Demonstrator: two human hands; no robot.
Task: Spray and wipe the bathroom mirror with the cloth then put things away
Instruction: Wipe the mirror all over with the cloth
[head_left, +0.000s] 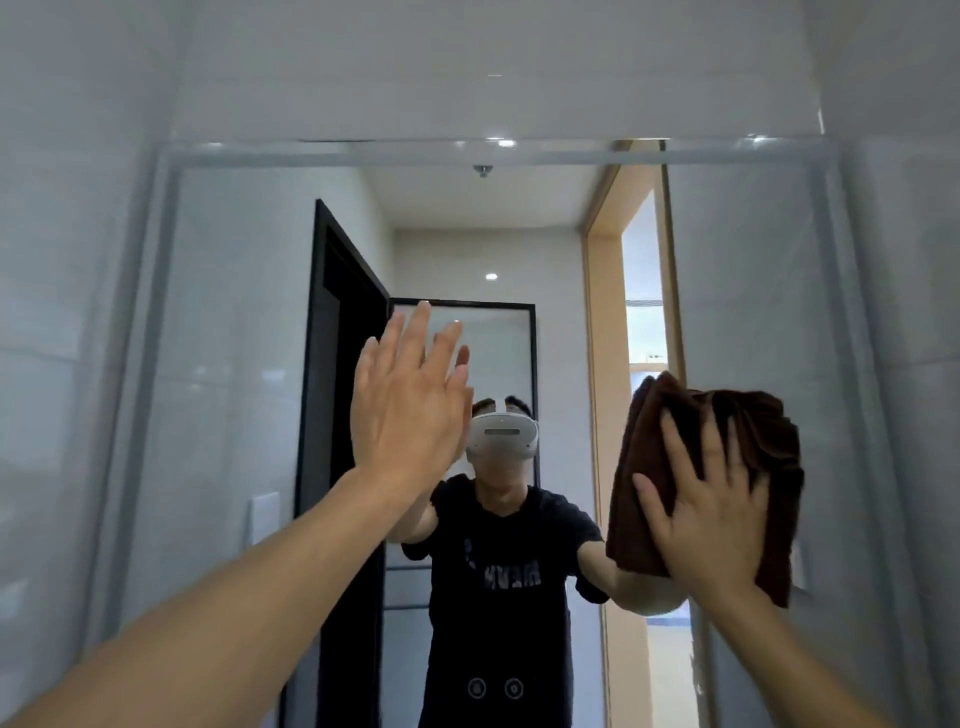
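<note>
Against one bathroom mirror (234, 364), two hands: left hand (408, 410) flat (fingers straight), right hand (714, 512) pressing one brown cloth (748, 431), fingers spread.

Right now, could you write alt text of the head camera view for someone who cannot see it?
A person's right hand presses a folded brown cloth flat against a bathroom mirror, while the left hand is raised open with straight fingers at the glass. The mirror reflects the person in a dark T-shirt, a black-framed door and a wood-trimmed doorway.

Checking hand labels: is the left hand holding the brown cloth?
No, the dark brown folded terry cloth sits under the right hand pressing it to the mirror, while the left hand is bare.
</note>
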